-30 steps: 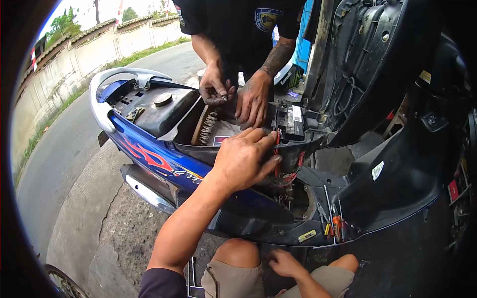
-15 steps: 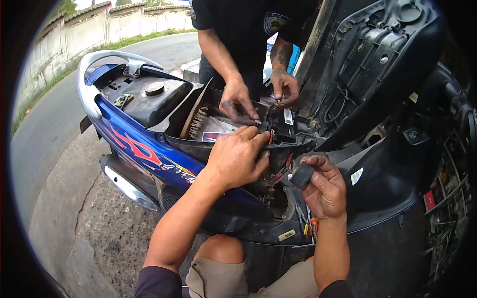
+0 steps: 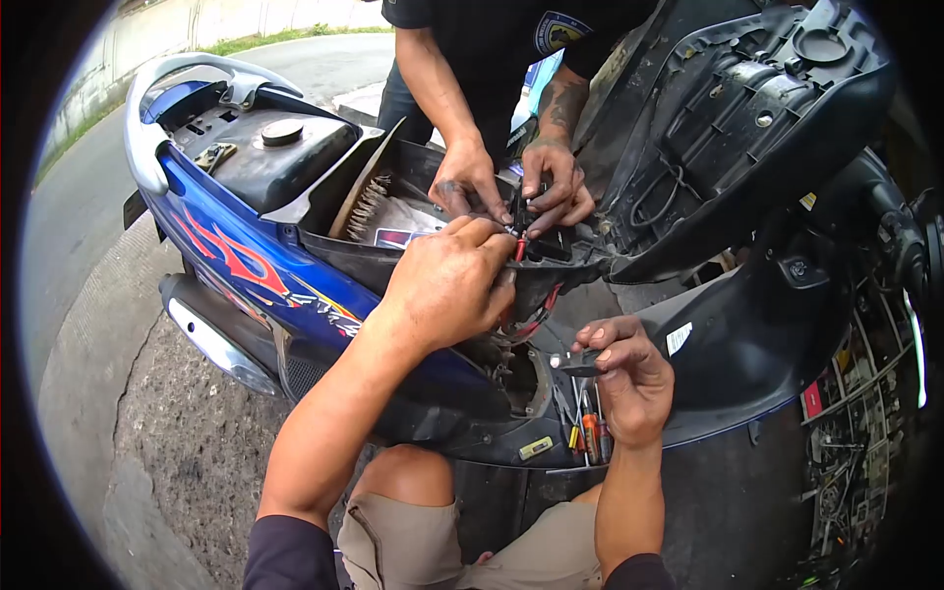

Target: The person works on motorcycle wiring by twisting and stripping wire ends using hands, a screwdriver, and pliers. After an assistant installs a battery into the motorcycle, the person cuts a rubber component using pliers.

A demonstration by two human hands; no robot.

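Observation:
My left hand (image 3: 442, 285) reaches over the scooter's side, fingers pinched together at a red wire (image 3: 520, 250) beside the black battery (image 3: 551, 246). Its fingertips are partly hidden by the back of the hand. Lower right, my right hand (image 3: 632, 379) grips a small black block (image 3: 582, 365) with a shiny light spot at one end. A co-worker's two hands (image 3: 470, 182) work at the battery top, close to my left fingertips, with a small dark piece between them. More red wires (image 3: 539, 317) hang below the battery compartment.
The blue scooter (image 3: 231, 265) has its seat (image 3: 757, 128) tipped up at the right. Screwdrivers (image 3: 591, 433) and a small yellow item (image 3: 536, 448) lie on its footboard. A stiff brush (image 3: 369, 206) rests in the open compartment. A metal rack (image 3: 855, 442) stands far right.
The co-worker's tattooed arm has brought its hand down to the battery beside the other one. My right hand has turned the black block edge-on. The whole view has shifted slightly.

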